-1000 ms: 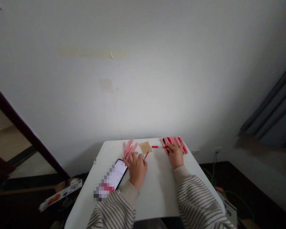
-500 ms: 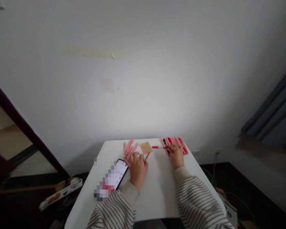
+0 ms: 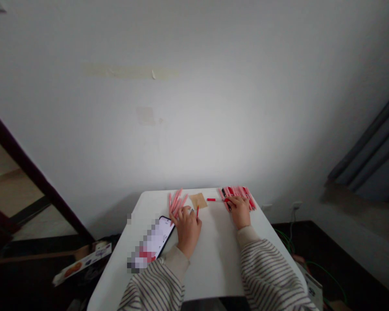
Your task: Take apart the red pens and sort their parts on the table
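My left hand (image 3: 187, 227) rests on the white table (image 3: 214, 255), fingers curled round a thin red pen refill (image 3: 197, 211) that sticks up past the knuckles. Just beyond it lies a small pile of pink pen barrels (image 3: 176, 202). My right hand (image 3: 240, 211) lies on the near edge of a larger pile of red and pink pens (image 3: 238, 193) at the table's far right, its fingers bent over them and touching a single red pen (image 3: 215, 199) that points left. A small tan paper square (image 3: 198, 200) lies between the two piles.
A phone (image 3: 154, 242) with a lit screen lies left of my left hand. The table stands against a white wall. A printed box (image 3: 82, 261) sits on the dark floor at left; cables (image 3: 287, 242) and grey curtains (image 3: 369, 160) are at right.
The red refill in my left hand has tipped from slanting right to nearly upright. My right hand has barely moved.
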A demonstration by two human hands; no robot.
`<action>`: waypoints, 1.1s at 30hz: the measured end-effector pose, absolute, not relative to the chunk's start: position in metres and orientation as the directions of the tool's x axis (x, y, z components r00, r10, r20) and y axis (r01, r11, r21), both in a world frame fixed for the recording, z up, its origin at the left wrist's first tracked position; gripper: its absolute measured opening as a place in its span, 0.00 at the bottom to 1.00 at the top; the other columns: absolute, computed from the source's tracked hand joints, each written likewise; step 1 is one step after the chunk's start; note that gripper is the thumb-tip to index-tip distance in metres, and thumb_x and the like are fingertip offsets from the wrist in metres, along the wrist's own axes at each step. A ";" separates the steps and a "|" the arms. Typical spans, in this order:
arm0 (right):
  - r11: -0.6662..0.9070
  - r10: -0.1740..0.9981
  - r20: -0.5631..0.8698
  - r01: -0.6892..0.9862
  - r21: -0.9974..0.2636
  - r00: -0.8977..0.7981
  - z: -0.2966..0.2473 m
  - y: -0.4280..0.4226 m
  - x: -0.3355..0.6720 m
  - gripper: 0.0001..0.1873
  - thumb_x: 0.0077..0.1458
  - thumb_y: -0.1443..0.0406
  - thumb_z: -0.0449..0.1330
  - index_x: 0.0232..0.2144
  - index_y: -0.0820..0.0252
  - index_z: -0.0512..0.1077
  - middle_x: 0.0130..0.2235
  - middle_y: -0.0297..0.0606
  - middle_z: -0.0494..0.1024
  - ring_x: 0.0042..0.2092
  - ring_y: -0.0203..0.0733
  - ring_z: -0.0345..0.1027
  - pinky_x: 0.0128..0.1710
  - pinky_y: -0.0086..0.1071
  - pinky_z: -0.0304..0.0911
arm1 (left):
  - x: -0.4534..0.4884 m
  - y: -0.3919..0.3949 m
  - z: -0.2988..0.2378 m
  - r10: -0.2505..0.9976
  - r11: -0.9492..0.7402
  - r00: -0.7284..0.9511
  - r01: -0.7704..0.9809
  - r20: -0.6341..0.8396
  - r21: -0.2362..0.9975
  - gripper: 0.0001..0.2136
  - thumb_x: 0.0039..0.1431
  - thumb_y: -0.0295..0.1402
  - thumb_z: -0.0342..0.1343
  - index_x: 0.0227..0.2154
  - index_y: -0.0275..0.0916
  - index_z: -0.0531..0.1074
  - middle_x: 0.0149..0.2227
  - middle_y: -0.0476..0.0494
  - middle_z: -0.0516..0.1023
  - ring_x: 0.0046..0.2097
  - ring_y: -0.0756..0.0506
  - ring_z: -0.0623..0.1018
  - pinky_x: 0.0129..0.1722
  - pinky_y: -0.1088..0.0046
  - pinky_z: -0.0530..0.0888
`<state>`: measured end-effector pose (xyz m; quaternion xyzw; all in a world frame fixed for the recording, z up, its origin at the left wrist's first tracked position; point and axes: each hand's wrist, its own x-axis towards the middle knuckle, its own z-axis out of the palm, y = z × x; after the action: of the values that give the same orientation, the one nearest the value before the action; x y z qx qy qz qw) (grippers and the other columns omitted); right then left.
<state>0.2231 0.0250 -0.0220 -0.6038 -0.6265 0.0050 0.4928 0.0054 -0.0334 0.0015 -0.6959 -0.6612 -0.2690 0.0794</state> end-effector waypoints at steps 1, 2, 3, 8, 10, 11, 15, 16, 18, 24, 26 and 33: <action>0.269 0.762 0.610 0.750 -0.604 0.218 -0.022 0.025 0.223 0.13 0.55 0.66 0.54 0.35 0.57 0.79 0.38 0.43 0.77 0.43 0.48 0.57 0.47 0.43 0.53 | 0.005 -0.033 0.001 0.877 -0.112 -0.021 0.963 0.481 0.246 0.06 0.52 0.31 0.54 0.31 0.41 0.75 0.47 0.42 0.72 0.53 0.39 0.64 0.60 0.45 0.48; 0.269 0.761 0.610 0.748 -0.606 0.220 -0.022 0.025 0.223 0.13 0.54 0.67 0.54 0.35 0.56 0.79 0.38 0.43 0.77 0.43 0.48 0.57 0.47 0.44 0.53 | 0.005 -0.033 0.001 0.877 -0.111 -0.022 0.963 0.481 0.247 0.06 0.52 0.31 0.54 0.32 0.41 0.75 0.47 0.41 0.72 0.53 0.39 0.64 0.59 0.46 0.48; 0.270 0.761 0.611 0.748 -0.607 0.220 -0.022 0.025 0.223 0.13 0.54 0.67 0.54 0.34 0.56 0.79 0.37 0.43 0.77 0.43 0.48 0.57 0.47 0.44 0.53 | 0.005 -0.033 0.001 0.877 -0.109 -0.025 0.963 0.480 0.248 0.06 0.52 0.31 0.54 0.32 0.41 0.75 0.47 0.41 0.71 0.53 0.39 0.65 0.59 0.46 0.49; 0.271 0.759 0.611 0.744 -0.611 0.226 -0.021 0.024 0.223 0.12 0.54 0.67 0.54 0.33 0.56 0.79 0.37 0.43 0.77 0.44 0.48 0.58 0.47 0.45 0.53 | 0.005 -0.033 0.002 0.873 -0.087 -0.041 0.967 0.486 0.239 0.05 0.53 0.32 0.54 0.31 0.41 0.74 0.47 0.41 0.71 0.52 0.39 0.65 0.58 0.46 0.51; 0.265 0.760 0.608 0.744 -0.614 0.231 -0.021 0.025 0.223 0.12 0.54 0.67 0.54 0.34 0.57 0.79 0.38 0.43 0.77 0.44 0.48 0.58 0.47 0.45 0.54 | 0.005 -0.033 0.001 0.868 -0.088 -0.040 0.969 0.495 0.232 0.05 0.53 0.34 0.55 0.31 0.41 0.74 0.47 0.41 0.71 0.52 0.38 0.65 0.58 0.45 0.51; 0.264 0.760 0.608 0.744 -0.613 0.232 -0.022 0.025 0.223 0.12 0.54 0.67 0.54 0.34 0.57 0.79 0.38 0.43 0.78 0.44 0.48 0.58 0.47 0.45 0.54 | 0.005 -0.033 0.001 0.865 -0.090 -0.038 0.969 0.501 0.229 0.06 0.53 0.34 0.54 0.31 0.41 0.74 0.47 0.41 0.70 0.52 0.38 0.65 0.58 0.45 0.51; 0.262 0.754 0.616 0.754 -0.602 0.229 -0.025 0.027 0.224 0.12 0.54 0.67 0.55 0.36 0.57 0.79 0.38 0.43 0.78 0.44 0.47 0.58 0.47 0.44 0.55 | 0.005 -0.031 -0.001 0.858 -0.089 -0.038 0.971 0.513 0.222 0.07 0.54 0.36 0.54 0.32 0.40 0.74 0.47 0.41 0.70 0.53 0.38 0.64 0.58 0.45 0.50; 0.266 0.752 0.620 0.757 -0.596 0.224 -0.026 0.028 0.225 0.12 0.54 0.67 0.55 0.36 0.57 0.79 0.38 0.43 0.78 0.44 0.47 0.58 0.47 0.44 0.54 | 0.005 -0.032 -0.001 0.859 -0.089 -0.038 0.971 0.511 0.221 0.07 0.53 0.36 0.55 0.32 0.40 0.74 0.47 0.41 0.70 0.53 0.38 0.64 0.58 0.45 0.50; 0.276 0.749 0.629 0.763 -0.585 0.211 -0.027 0.029 0.225 0.12 0.54 0.67 0.56 0.35 0.57 0.79 0.37 0.43 0.78 0.43 0.47 0.59 0.47 0.44 0.54 | 0.005 -0.032 0.000 0.862 -0.091 -0.035 0.971 0.505 0.223 0.07 0.53 0.37 0.55 0.32 0.40 0.74 0.47 0.41 0.70 0.52 0.38 0.64 0.58 0.45 0.51; 0.294 0.737 0.643 0.759 -0.581 0.207 -0.030 0.029 0.225 0.12 0.55 0.66 0.55 0.35 0.57 0.79 0.36 0.43 0.78 0.44 0.47 0.59 0.47 0.44 0.54 | 0.006 -0.033 0.001 0.854 -0.103 -0.027 0.970 0.519 0.220 0.08 0.53 0.38 0.56 0.30 0.40 0.74 0.47 0.41 0.71 0.52 0.38 0.64 0.58 0.45 0.51; 0.302 0.736 0.645 0.753 -0.584 0.206 -0.031 0.029 0.225 0.12 0.55 0.66 0.55 0.35 0.57 0.79 0.36 0.43 0.78 0.44 0.47 0.59 0.47 0.44 0.54 | 0.006 -0.033 0.000 0.851 -0.115 -0.016 0.969 0.525 0.218 0.07 0.53 0.38 0.56 0.30 0.40 0.74 0.47 0.41 0.71 0.52 0.38 0.65 0.58 0.44 0.50; 0.293 0.735 0.641 0.750 -0.592 0.219 -0.033 0.032 0.226 0.14 0.55 0.63 0.54 0.35 0.58 0.80 0.36 0.45 0.78 0.43 0.49 0.59 0.47 0.45 0.55 | 0.010 -0.030 -0.002 0.854 -0.110 -0.021 0.969 0.521 0.219 0.06 0.52 0.32 0.55 0.32 0.40 0.75 0.47 0.42 0.72 0.51 0.39 0.66 0.60 0.44 0.48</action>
<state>0.2260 0.0319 -0.0327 -0.5943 -0.6249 -0.0075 0.5062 0.0096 -0.0303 -0.0020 -0.6919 -0.6587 -0.2764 0.1049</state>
